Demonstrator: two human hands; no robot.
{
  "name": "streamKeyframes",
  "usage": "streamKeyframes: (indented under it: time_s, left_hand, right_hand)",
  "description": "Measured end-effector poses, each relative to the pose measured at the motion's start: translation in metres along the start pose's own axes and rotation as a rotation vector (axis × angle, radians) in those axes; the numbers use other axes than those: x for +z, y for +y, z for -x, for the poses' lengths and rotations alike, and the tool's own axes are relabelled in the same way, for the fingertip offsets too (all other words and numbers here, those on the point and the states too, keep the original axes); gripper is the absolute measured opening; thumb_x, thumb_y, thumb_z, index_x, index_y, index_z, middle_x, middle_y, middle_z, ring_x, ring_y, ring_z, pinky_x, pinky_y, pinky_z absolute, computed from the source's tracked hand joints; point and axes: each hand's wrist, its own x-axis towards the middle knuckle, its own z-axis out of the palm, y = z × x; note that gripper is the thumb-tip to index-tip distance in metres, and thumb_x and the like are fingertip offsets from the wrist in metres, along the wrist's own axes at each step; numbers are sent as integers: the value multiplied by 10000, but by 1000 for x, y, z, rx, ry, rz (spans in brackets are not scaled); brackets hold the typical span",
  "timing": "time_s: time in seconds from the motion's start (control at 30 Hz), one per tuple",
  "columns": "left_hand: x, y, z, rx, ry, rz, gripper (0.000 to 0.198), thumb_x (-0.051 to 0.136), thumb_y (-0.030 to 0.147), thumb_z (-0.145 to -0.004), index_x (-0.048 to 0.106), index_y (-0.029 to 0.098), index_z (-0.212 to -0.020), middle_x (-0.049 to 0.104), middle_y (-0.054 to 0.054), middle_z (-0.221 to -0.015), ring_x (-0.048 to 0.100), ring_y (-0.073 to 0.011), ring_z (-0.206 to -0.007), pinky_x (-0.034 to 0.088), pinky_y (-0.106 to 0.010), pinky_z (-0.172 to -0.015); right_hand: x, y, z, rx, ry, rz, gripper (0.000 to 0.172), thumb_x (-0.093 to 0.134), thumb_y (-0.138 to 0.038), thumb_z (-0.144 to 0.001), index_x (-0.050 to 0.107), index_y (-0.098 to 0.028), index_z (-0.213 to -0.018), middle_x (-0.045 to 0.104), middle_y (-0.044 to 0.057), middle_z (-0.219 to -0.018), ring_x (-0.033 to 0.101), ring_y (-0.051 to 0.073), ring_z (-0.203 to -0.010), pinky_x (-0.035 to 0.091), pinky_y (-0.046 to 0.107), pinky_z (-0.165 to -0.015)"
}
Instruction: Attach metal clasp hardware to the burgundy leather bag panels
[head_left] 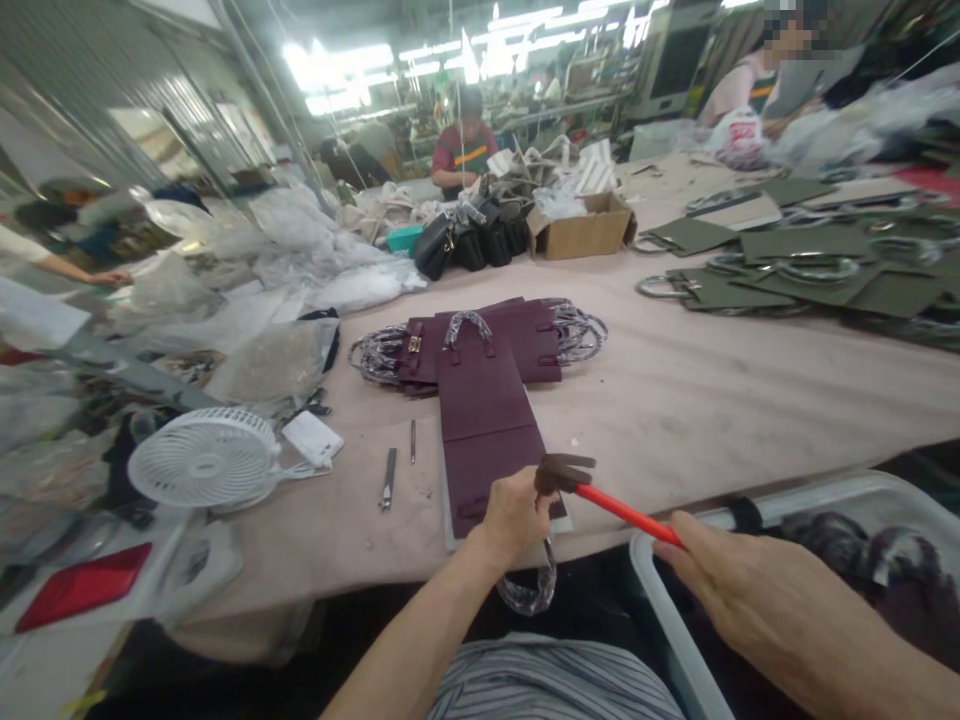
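My right hand (739, 575) is closed around the red handle of a hammer (626, 512). The hammer's dark head is level with my left fingertips and covers part of them. My left hand (516, 515) is closed in a pinch over the near end of a maroon leather bag panel (487, 420); whatever it grips is hidden. This panel lies flat on a pale sheet, with a plastic-wrapped handle (534, 590) hanging over the table edge. Its far end rests on a pile of maroon bag panels (536, 335) with wrapped handles. Left of the panel lie two slim metal tools (388, 478).
A white fan (206, 460) and a red flat object (84, 587) are at left. Olive panels (795, 260) lie at the far right of the table (675, 400). A cardboard box (581, 232) and black bags (472, 240) stand behind. A pale bin (652, 600) sits at right. Co-workers are beyond.
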Motion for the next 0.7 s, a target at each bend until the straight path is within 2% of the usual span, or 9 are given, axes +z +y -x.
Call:
streamKeyframes:
  time_s: [0.13,0.2,0.27,0.33,0.4,0.47,0.53,0.63,0.7]
  left_hand:
    - [0,-2,1,13,37,69,121,636,119,-841,663,215,-910,750,-41,-915,722,-214,-856,557,-291,-764]
    - [-1,-3,2,22,53,106,144,639,110,-836,661,221,-925,748,-34,-930,724,-211,-883,564,-290,-789]
    - [-1,-3,2,22,58,112,144,642,108,-833,661,224,-917,743,-31,-916,723,-213,-874,570,-294,-789]
    - [-1,-3,2,20,57,109,140,642,109,-835,661,225,-911,739,-30,-908,722,-214,-867,574,-298,-786]
    - [-1,-3,3,19,54,103,142,641,108,-836,660,225,-914,737,-33,-914,721,-217,-877,578,-302,-792]
    - [-2,-3,3,22,51,103,136,637,113,-845,660,223,-921,738,-38,-927,719,-218,-890,580,-306,-803]
    - [-2,-1,4,26,49,114,127,624,124,-861,662,219,-936,741,-47,-952,717,-218,-911,581,-313,-824]
    - [0,0,3,9,29,169,125,603,134,-870,668,212,-944,745,-57,-981,712,-213,-942,575,-331,-878]
    - [0,-1,1,-91,60,297,95,600,167,-871,668,202,-927,750,-61,-982,715,-208,-942,575,-345,-895]
  right_hand:
    - [22,9,-19,74,-166,-175,426,368,-573,-966,545,-258,-741,545,16,-564,510,182,-490,382,317,-498]
    - [38,23,-35,167,-190,-236,451,286,-537,-987,466,-249,-691,516,8,-562,496,171,-498,387,300,-500]
    - [57,41,-52,218,-183,-174,434,250,-470,-995,411,-249,-657,482,2,-543,484,165,-484,382,287,-486]
    - [76,55,-68,219,-171,-73,395,274,-390,-986,445,-238,-664,499,16,-547,507,180,-496,411,299,-512]
    - [90,61,-79,204,-129,-8,322,343,-341,-965,545,-201,-757,604,78,-685,588,228,-626,475,353,-622]
    - [101,56,-82,131,-53,24,254,425,-320,-941,619,-157,-971,666,171,-1003,632,296,-894,497,444,-810]
    - [112,41,-79,-48,38,10,339,499,-317,-929,590,-141,-1204,590,206,-1282,568,336,-1147,451,505,-979]
    - [133,12,-69,-336,28,-95,415,562,-255,-910,544,-150,-1311,566,178,-1345,527,306,-1242,444,474,-1045]
    - [144,-5,-62,-378,-29,-123,400,564,-166,-883,566,-166,-1283,590,154,-1313,557,281,-1193,477,444,-999]
